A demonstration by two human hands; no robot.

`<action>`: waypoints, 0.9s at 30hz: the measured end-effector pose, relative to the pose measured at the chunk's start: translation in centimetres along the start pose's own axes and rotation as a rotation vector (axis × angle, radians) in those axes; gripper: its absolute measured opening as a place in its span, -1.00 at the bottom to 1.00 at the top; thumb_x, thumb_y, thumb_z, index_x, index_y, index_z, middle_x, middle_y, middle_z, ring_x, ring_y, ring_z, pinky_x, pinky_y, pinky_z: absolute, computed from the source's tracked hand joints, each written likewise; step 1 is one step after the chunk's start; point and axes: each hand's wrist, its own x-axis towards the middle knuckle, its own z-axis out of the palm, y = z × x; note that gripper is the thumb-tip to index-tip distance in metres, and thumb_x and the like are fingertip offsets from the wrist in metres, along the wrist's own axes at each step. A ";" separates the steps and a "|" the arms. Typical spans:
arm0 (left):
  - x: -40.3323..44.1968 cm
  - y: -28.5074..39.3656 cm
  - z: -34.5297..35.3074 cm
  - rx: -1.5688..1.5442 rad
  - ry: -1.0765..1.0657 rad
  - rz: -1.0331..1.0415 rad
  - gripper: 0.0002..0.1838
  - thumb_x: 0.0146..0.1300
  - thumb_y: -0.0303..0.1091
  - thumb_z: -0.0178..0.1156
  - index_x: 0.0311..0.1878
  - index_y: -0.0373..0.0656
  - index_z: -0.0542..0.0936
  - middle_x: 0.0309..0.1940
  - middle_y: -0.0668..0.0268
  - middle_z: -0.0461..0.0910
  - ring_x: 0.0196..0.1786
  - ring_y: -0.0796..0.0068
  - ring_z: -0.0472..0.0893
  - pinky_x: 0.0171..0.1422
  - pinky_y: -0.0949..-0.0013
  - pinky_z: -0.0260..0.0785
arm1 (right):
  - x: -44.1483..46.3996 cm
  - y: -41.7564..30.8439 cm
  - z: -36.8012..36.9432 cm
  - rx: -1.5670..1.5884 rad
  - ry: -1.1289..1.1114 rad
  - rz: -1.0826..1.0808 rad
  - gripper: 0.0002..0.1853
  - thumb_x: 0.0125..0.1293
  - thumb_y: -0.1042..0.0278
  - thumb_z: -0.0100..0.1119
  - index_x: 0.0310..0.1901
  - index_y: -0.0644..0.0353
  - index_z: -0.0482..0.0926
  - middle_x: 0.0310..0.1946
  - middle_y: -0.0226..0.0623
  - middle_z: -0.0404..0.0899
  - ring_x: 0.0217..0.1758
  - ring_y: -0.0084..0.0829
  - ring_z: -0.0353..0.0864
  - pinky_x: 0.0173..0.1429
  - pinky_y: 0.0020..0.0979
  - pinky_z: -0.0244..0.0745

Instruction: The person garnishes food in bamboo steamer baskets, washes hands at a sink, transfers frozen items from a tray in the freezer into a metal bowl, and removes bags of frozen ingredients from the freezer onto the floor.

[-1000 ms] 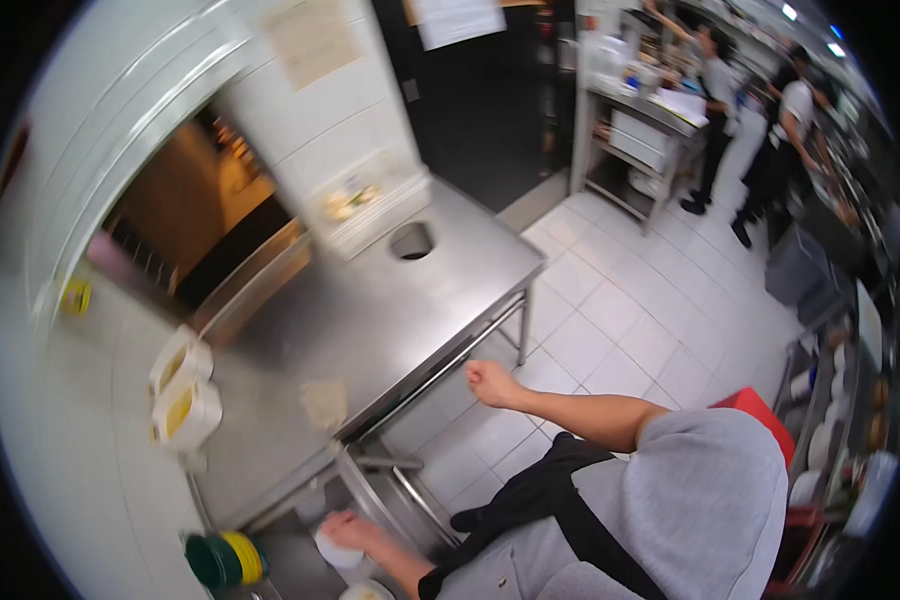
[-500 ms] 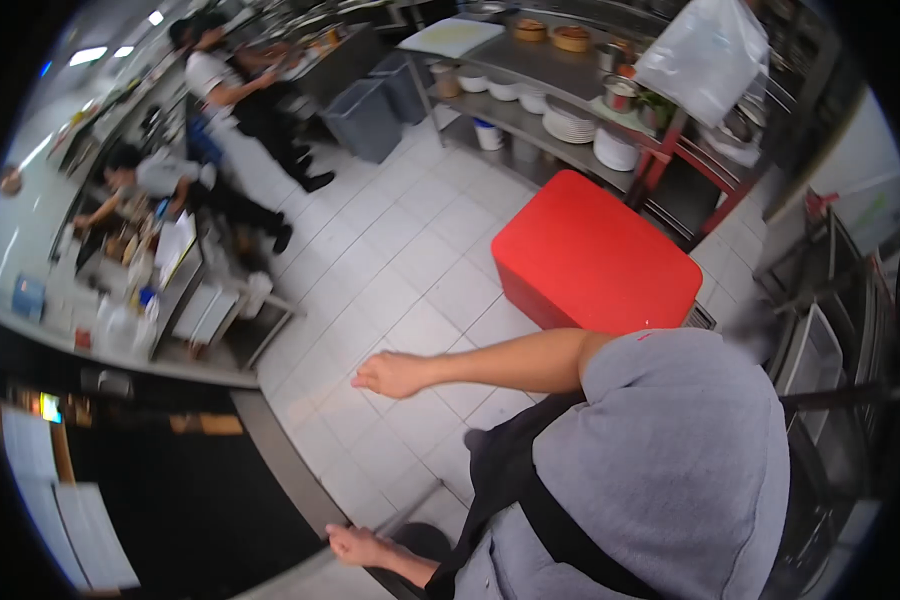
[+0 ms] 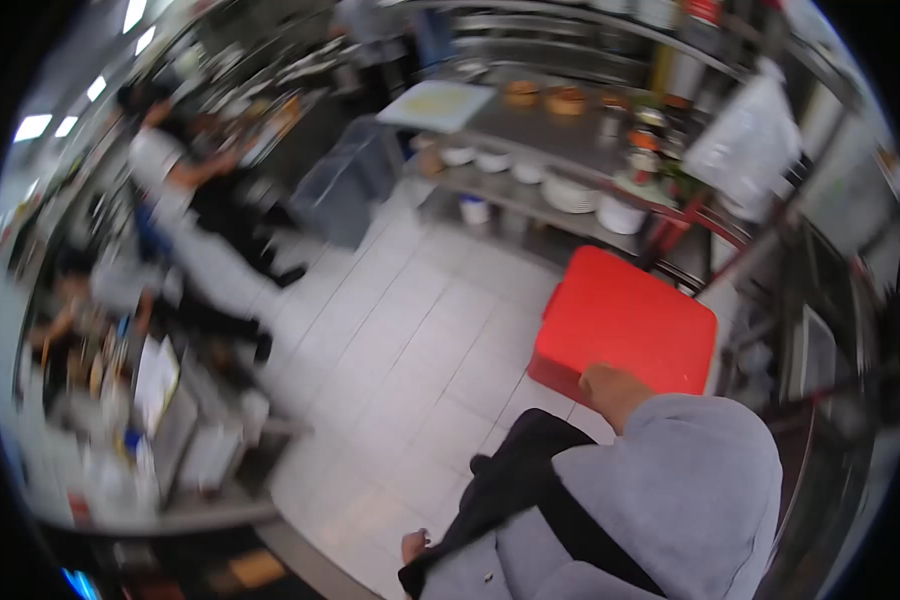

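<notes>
Red box [image 3: 635,325], in the head view, stands on the tiled floor [image 3: 420,320] near the metal shelving [image 3: 550,127]. The right hand [image 3: 610,388] overlaps the box's edge; I cannot tell whether they touch, or whether its fingers are curled or spread. The left hand [image 3: 415,545] is low beside the black apron [image 3: 515,480], partly hidden, its grip unclear. A wide swing could knock the right hand against that edge; turning too tightly could bump the body into its side.
</notes>
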 end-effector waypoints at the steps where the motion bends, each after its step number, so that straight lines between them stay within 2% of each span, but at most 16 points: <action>1: 4.9 1.6 -0.2 -0.825 0.073 -0.309 -0.51 0.44 -0.27 0.05 0.35 -0.28 0.40 0.09 0.02 0.57 0.08 0.09 0.63 0.01 0.03 0.53 | -4.7 -0.4 -4.0 0.460 -0.191 0.043 -0.44 0.23 0.23 0.26 0.31 -0.03 0.49 0.27 -0.17 0.54 0.33 -0.05 0.51 0.17 0.05 0.52; 2: 8.3 3.5 -1.3 -1.066 0.118 -0.426 -0.51 0.43 -0.30 0.04 0.36 -0.28 0.39 0.10 0.03 0.56 0.07 0.05 0.64 -0.05 -0.04 0.56 | -9.1 -0.8 -7.4 1.084 -0.358 0.214 -0.49 0.24 0.24 0.23 0.26 0.04 0.53 0.23 -0.12 0.56 0.28 -0.05 0.56 0.13 0.02 0.57; 3: 11.1 5.2 -2.4 -1.107 0.137 -0.455 -0.51 0.41 -0.33 0.04 0.37 -0.28 0.37 0.11 0.04 0.55 0.05 0.00 0.66 -0.10 -0.11 0.59 | -15.5 -1.6 -12.9 1.474 -0.476 0.443 -0.53 0.25 0.26 0.20 0.21 0.10 0.57 0.20 -0.08 0.58 0.23 -0.05 0.61 0.08 -0.02 0.62; 4: 13.3 7.3 -3.4 -0.873 0.085 -0.451 -0.56 0.37 -0.33 0.09 0.27 -0.29 0.43 -0.05 0.07 0.58 -0.08 0.10 0.69 -0.23 -0.01 0.59 | -17.1 -1.1 -13.0 1.528 -0.468 0.500 -0.53 0.25 0.26 0.20 0.21 0.10 0.57 0.20 -0.08 0.58 0.23 -0.05 0.61 0.08 -0.02 0.62; 5: 15.6 9.1 -4.0 -0.833 0.042 -0.448 -0.56 0.37 -0.33 0.09 0.27 -0.29 0.43 -0.05 0.07 0.58 -0.08 0.10 0.69 -0.23 -0.01 0.59 | -17.9 -0.4 -13.4 1.135 -0.256 0.518 -0.61 0.26 0.27 0.16 0.12 0.16 0.61 0.13 -0.03 0.61 0.17 -0.06 0.65 0.04 -0.05 0.65; 6: 18.0 10.8 -4.8 -0.576 -0.051 -0.338 -0.64 0.36 -0.32 0.11 0.16 -0.27 0.49 -0.14 0.09 0.60 -0.15 0.14 0.68 -0.28 0.03 0.56 | -18.0 0.3 -13.6 0.718 -0.069 0.507 -0.66 0.28 0.27 0.13 0.03 0.22 0.65 0.07 0.01 0.64 0.10 -0.07 0.69 0.00 -0.08 0.68; 7: 20.2 12.9 -5.3 -0.329 -0.136 -0.223 -0.71 0.35 -0.31 0.13 0.05 -0.26 0.54 -0.24 0.12 0.61 -0.23 0.18 0.67 -0.33 0.06 0.54 | -17.2 0.7 -12.9 0.724 -0.070 0.535 -0.66 0.28 0.27 0.13 0.03 0.22 0.65 0.07 0.01 0.64 0.10 -0.07 0.69 0.00 -0.08 0.68; 9: 24.9 14.8 -8.5 0.737 -0.096 0.720 -0.76 -0.01 -0.34 0.40 -0.35 -0.20 0.53 -0.48 0.20 0.62 -0.42 0.16 0.62 -0.35 0.05 0.47 | -14.9 0.7 -11.8 0.693 0.097 0.777 -0.68 0.28 0.26 0.12 -0.04 0.23 0.69 0.04 -0.01 0.66 0.16 -0.11 0.66 0.07 -0.05 0.66; 10: 27.2 16.5 -9.2 0.875 -0.006 0.685 -0.67 -0.20 -0.37 0.47 -0.35 -0.17 0.55 -0.51 0.19 0.61 -0.38 0.09 0.63 -0.28 0.05 0.48 | -13.5 0.3 -12.3 0.696 0.109 0.789 -0.68 0.28 0.26 0.12 -0.04 0.23 0.69 0.04 -0.01 0.66 0.16 -0.11 0.66 0.07 -0.05 0.66; 11: 29.2 18.2 -8.8 0.862 0.001 0.714 -0.67 -0.20 -0.37 0.47 -0.35 -0.17 0.55 -0.51 0.19 0.61 -0.38 0.09 0.63 -0.28 0.05 0.48 | -11.7 0.8 -14.0 0.710 0.080 0.746 -0.66 0.29 0.22 0.12 -0.03 0.24 0.68 0.05 -0.01 0.66 0.16 -0.11 0.66 0.07 -0.04 0.65; 14: 34.6 22.9 -12.5 0.858 0.122 0.525 -0.69 -0.06 -0.20 0.42 -0.27 -0.12 0.62 -0.46 0.12 0.65 -0.32 0.04 0.65 -0.22 -0.03 0.47 | -6.9 0.2 -21.9 0.779 0.042 0.546 -0.58 0.38 0.08 0.04 -0.02 0.28 0.66 0.05 0.03 0.65 0.15 -0.06 0.65 0.14 -0.03 0.60; 17: 39.7 30.1 -14.1 0.861 0.199 0.483 -0.71 -0.03 -0.17 0.40 -0.29 -0.12 0.62 -0.48 0.15 0.64 -0.34 0.08 0.64 -0.24 -0.01 0.46 | -3.1 1.4 -30.1 0.889 0.265 0.572 -0.50 0.45 -0.02 -0.08 -0.07 0.30 0.67 -0.01 0.08 0.65 0.10 0.04 0.64 0.19 0.02 0.54; 22: 48.9 42.8 -15.6 0.869 0.263 0.539 -0.72 0.04 -0.13 0.37 -0.31 -0.12 0.63 -0.52 0.21 0.62 -0.37 0.14 0.64 -0.28 0.02 0.46 | 2.3 14.1 -37.8 0.848 0.463 0.583 -0.47 0.46 -0.04 -0.05 -0.19 0.34 0.69 -0.12 0.14 0.67 0.03 0.10 0.65 0.15 0.02 0.52; 23: 50.8 45.3 -16.2 0.878 0.258 0.565 -0.72 0.05 -0.12 0.37 -0.31 -0.12 0.64 -0.53 0.22 0.61 -0.38 0.15 0.63 -0.28 0.03 0.45 | 2.3 17.3 -38.8 0.772 0.435 0.570 -0.46 0.45 -0.05 -0.02 -0.28 0.33 0.71 -0.17 0.14 0.67 -0.03 0.07 0.68 0.11 0.00 0.54; 25: 53.9 50.3 -16.7 0.889 0.258 0.604 -0.72 0.08 -0.11 0.36 -0.32 -0.12 0.64 -0.54 0.24 0.60 -0.39 0.17 0.63 -0.30 0.04 0.45 | -0.2 21.9 -41.2 0.651 0.594 0.658 -0.49 0.42 -0.06 0.03 -0.28 0.29 0.71 -0.23 0.07 0.69 -0.11 0.06 0.69 0.06 -0.03 0.55; 27: 56.8 54.8 -17.2 0.895 0.256 0.643 -0.72 0.11 -0.09 0.35 -0.33 -0.12 0.64 -0.56 0.27 0.60 -0.41 0.20 0.63 -0.31 0.05 0.45 | -1.4 28.2 -42.3 0.909 0.693 0.741 -0.50 0.33 -0.13 0.15 -0.24 0.24 0.74 -0.28 0.12 0.69 -0.13 0.04 0.70 0.04 -0.08 0.56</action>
